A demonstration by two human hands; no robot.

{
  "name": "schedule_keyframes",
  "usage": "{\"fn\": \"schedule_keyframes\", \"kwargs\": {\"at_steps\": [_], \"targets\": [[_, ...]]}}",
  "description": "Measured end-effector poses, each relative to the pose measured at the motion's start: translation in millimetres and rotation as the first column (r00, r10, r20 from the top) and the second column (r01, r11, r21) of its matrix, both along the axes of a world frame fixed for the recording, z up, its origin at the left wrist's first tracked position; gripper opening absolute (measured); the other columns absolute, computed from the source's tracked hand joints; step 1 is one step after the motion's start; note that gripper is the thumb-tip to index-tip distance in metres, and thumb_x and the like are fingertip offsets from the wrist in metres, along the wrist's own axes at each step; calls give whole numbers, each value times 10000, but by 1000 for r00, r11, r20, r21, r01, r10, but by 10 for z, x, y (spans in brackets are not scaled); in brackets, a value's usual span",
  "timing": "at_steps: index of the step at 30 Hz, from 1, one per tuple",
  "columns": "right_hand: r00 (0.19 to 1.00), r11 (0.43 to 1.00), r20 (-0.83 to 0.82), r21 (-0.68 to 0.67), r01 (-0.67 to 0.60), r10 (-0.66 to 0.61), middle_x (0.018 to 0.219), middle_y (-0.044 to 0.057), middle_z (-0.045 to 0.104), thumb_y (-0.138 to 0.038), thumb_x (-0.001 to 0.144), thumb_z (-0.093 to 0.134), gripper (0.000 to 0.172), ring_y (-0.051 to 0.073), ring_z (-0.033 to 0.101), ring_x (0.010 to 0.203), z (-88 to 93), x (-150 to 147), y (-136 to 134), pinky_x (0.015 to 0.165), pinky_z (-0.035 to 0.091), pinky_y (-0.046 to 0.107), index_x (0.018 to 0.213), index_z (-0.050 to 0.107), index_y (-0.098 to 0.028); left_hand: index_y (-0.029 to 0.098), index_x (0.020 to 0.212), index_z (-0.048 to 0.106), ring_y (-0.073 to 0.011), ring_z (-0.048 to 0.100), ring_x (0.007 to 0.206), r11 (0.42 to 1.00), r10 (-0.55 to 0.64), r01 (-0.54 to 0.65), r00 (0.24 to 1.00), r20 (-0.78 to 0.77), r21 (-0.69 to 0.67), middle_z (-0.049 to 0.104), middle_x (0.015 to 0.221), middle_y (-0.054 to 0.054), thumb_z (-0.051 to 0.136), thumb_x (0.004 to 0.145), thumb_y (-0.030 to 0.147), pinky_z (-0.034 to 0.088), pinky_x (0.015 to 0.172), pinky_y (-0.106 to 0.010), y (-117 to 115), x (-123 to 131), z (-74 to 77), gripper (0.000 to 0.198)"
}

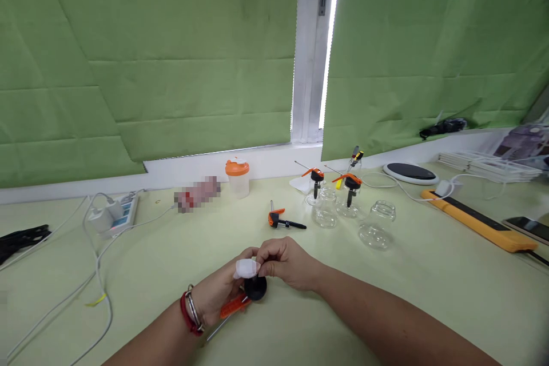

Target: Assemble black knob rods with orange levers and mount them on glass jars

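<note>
My left hand (217,291) is wrapped round a pump head with a round black cap (256,289), an orange lever (234,306) and a thin metal spout (218,329) pointing down to the left. A translucent white plastic piece (246,268) lies over the cap's upper side. The fingertips of my right hand (285,263) are pinched together at this piece's right edge, just above the cap; what exactly they grip is partly hidden. Beyond my hands lies another orange-and-black pump head (283,220). Clear glass jars (377,226) stand open to the right.
Two jars with pump heads (351,183) (316,176) stand behind the open ones. An orange-lidded cup (237,177) is at the back. Left are a power strip (126,211) and white cables (98,263); right, a yellow-and-black bar (480,220), a round pad (410,172) and a phone (527,227).
</note>
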State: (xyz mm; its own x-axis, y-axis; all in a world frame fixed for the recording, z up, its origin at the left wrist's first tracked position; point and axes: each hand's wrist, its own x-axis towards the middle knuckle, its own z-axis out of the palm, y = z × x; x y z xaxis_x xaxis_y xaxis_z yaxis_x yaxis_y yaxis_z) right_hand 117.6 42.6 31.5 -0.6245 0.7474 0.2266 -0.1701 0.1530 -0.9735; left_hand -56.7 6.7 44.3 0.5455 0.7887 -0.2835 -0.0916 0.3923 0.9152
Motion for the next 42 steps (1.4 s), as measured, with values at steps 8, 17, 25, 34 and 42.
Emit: {"fn": "schedule_keyframes", "kwargs": {"at_steps": [8,17,25,34,42], "targets": [[999,996,41,87,21,-24,754,-10,576,-187,646,698,60,116,562,701,2,-2,-17,678,453,250,703,684,-172,227,927,493,-120,464,649,1000,0,0,1000,-10,-28,471,784,5,551,736,354,290,484,-213,4,-15,-24,236],[998,999,-44,-34,-38,36,747,-3,602,-214,615,734,108,117,557,695,-37,-25,11,662,447,257,696,686,-162,220,896,487,-119,466,641,1000,11,-11,1000,-25,-2,451,736,11,533,747,335,291,482,-206,-11,8,18,194],[996,984,-80,-166,-59,46,745,9,644,-197,589,748,142,119,568,694,-82,-32,11,674,444,266,708,693,-143,215,902,479,-119,474,629,1000,-3,3,1000,-19,-4,454,734,10,546,729,322,275,462,-209,-25,25,64,214],[997,992,-71,-124,-40,32,726,8,645,-241,572,771,179,129,588,690,-80,-38,6,683,470,281,684,672,-143,226,903,484,-113,472,617,1000,-2,2,1000,-28,-4,452,743,14,544,741,332,303,465,-208,-11,5,28,202],[995,987,-89,-152,-49,36,705,1,638,-232,539,794,240,129,591,682,-156,-51,16,688,478,290,699,642,-138,223,884,472,-128,493,641,999,13,-14,1000,-13,-29,447,728,12,545,731,341,311,473,-208,5,-10,-10,206]]}}
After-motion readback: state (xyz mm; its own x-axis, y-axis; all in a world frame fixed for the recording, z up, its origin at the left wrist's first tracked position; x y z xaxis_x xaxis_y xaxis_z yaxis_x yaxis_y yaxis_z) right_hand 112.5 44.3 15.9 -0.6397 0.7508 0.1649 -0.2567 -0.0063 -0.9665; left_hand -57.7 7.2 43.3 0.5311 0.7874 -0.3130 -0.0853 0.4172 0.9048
